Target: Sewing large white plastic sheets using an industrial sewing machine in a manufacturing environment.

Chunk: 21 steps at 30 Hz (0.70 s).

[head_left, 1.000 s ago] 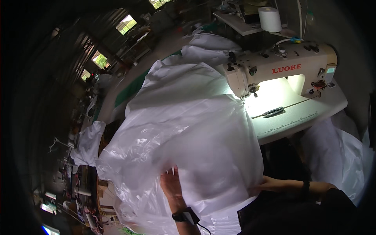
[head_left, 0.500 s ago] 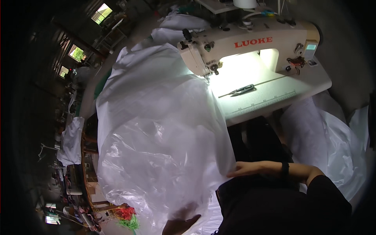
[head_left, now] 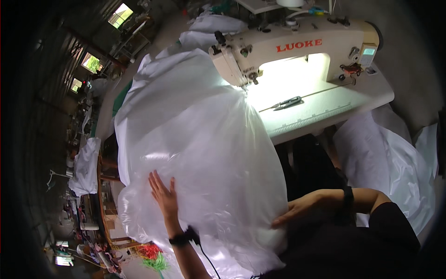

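Note:
A large white sheet with a clear plastic film over it (head_left: 204,130) runs from beneath the sewing machine's needle area down toward me. My left hand (head_left: 163,194) lies flat on the film at the sheet's left part, fingers stretched and apart. At the right edge, near my lap, the fingers of my right hand (head_left: 299,208) are closed together on the sheet's border; the thumb is hidden. The white sewing machine (head_left: 297,46) stands at the upper right, its lamp lighting the bed. The needle end meets the sheet's upper right edge.
A pair of thread snips (head_left: 289,103) lies on the machine's table (head_left: 325,114), beside a printed ruler scale. More white sheeting (head_left: 371,158) hangs at the right. Red and green strands (head_left: 151,253) lie at the lower left, by a wooden frame. White cloth hangs farther left.
My left hand has come up from the lower edge and spread onto the film. The sheet's surface looks smoother and bulges rightward. My right hand has shifted slightly down with its edge.

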Motion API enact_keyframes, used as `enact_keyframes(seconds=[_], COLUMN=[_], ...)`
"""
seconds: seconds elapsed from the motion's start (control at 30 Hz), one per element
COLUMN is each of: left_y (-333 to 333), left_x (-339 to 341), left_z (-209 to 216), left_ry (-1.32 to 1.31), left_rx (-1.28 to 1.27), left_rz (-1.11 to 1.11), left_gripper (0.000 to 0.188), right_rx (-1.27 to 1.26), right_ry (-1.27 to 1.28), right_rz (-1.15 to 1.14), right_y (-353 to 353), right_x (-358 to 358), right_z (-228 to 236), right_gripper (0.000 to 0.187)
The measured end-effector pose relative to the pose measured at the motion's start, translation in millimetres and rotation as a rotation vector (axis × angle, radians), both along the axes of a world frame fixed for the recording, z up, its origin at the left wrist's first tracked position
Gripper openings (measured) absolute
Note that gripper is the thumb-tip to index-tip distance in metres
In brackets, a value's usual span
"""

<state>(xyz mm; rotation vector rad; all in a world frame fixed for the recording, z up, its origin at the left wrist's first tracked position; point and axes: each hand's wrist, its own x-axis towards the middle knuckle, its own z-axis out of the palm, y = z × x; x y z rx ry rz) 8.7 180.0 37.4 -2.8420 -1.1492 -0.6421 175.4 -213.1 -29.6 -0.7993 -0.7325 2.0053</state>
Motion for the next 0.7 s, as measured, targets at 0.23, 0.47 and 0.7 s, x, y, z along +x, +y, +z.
enact_keyframes(seconds=[0.23, 0.47, 0.7], left_y=[126, -71, -225], left_x=[-7, 30, 65], left_z=[-27, 26, -71], left_ry=[0.239, -0.598, 0.165], left_rx=[-0.689, -0.554, -0.530], left_rz=[0.109, -0.563, -0.742], left_gripper=[0.072, 0.057, 0.018], right_rx=[-0.062, -0.031, -0.103], right_ry=[-0.654, -0.614, -0.491], right_rz=[-0.153, -0.630, -0.613], right_y=[-47, -26, -14], right_x=[44, 56, 53], right_z=[-57, -41, -34], right_gripper=[0.047, 0.048, 0.046])
